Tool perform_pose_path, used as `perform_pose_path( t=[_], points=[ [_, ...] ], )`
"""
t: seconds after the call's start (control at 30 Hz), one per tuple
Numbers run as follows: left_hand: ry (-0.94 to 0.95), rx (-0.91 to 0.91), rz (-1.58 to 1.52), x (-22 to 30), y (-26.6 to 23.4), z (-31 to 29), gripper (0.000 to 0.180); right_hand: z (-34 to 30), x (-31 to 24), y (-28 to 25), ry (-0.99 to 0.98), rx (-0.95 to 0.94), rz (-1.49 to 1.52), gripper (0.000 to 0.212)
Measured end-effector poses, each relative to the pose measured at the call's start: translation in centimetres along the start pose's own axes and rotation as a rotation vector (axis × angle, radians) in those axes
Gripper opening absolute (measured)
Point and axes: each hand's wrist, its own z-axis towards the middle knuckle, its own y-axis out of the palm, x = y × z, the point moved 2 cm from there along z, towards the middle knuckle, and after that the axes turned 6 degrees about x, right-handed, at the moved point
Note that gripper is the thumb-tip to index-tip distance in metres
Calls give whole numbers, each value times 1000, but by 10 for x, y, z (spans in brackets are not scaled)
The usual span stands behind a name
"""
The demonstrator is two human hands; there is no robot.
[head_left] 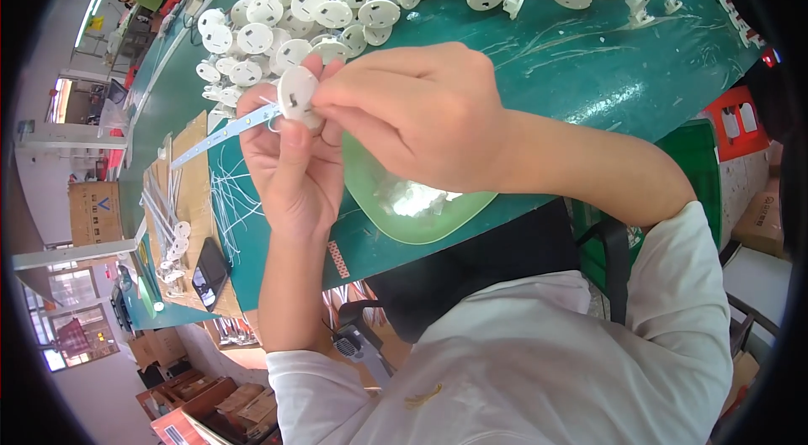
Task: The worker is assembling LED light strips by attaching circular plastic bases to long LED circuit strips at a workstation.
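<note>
My left hand [290,176] holds a white round plastic cap [295,92] between thumb and fingers, its flat face with a small dark slot turned up toward me. A narrow pale-blue LED strip [220,135] runs out from the cap to the lower left, with thin white wires near the joint. Against the cap's right edge press the pinched fingertips of my right hand [429,108]; whatever is between them is hidden. Below my right hand sits a light-green bowl [421,235] with a heap of small clear pieces in it.
Many similar white caps [311,3] are piled across the far side of the green table [581,83]. A cardboard sheet [192,167] at the left carries more strips, beside loose white wires [227,201] and a phone [210,274]. A red stool [737,121] stands at the right.
</note>
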Motion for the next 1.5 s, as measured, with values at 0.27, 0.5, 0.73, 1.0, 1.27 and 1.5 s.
perform_pose_path(
  t=[0.27,0.5,0.73,1.0,1.27,1.5],
  points=[
    [17,-18,22,-3,1,2,36,3,-2,-4,40,-34,23,17],
    [128,99,290,9,-2,5,40,8,4,0,26,-26,39,19],
    [-11,394,630,119,-45,26,49,14,7,-17,223,-57,168,17],
    [-208,827,2582,356,-299,-47,52,21,6,-10,10,-191,-54,12],
    [-364,789,2665,297,-216,-34,54,52,44,-11,144,-322,-272,20],
    [333,316,1160,113,-93,29,10,130,109,71,-392,-652,-497,31]
  ],
)
